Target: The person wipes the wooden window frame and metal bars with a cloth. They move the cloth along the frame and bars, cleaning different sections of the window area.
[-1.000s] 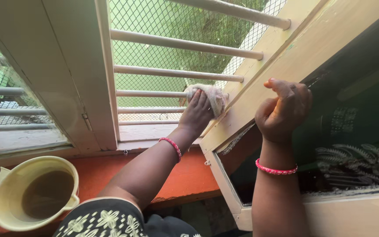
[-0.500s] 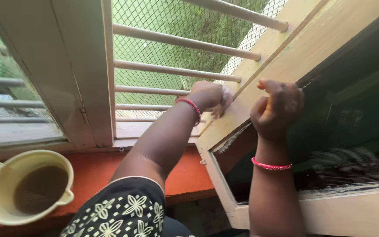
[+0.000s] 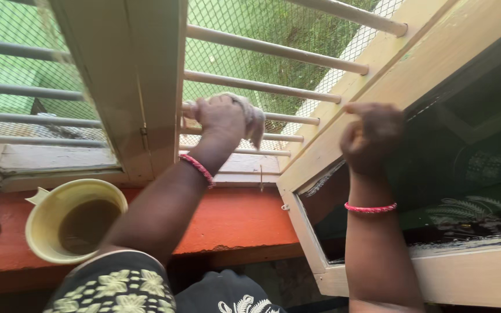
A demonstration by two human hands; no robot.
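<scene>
Open window sash [image 3: 436, 104] swung in at right, dark pane facing near. Red sill [image 3: 233, 220] below. Yellow bowl [image 3: 73, 220] of murky water on sill, near left. Left hand [image 3: 221, 119] at far centre, fingers clamped on grey cloth [image 3: 254, 122] against window bar [image 3: 273, 87]. Right hand [image 3: 372, 136] curled shut on sash edge.

Pale, rumpled cloth [image 3: 249, 116] lies against a smooth painted bar [image 3: 262, 87], backed by fine wire mesh [image 3: 273, 35]. Beside the cloth, the wooden window frame [image 3: 140, 87] wears matt cream paint, scuffed and streaky. Below it, a matt orange sill [image 3: 233, 220] carries a smooth yellow plastic jug [image 3: 50, 214]. The open sash [image 3: 343, 145] holds dark glossy glass [image 3: 471, 156].
</scene>
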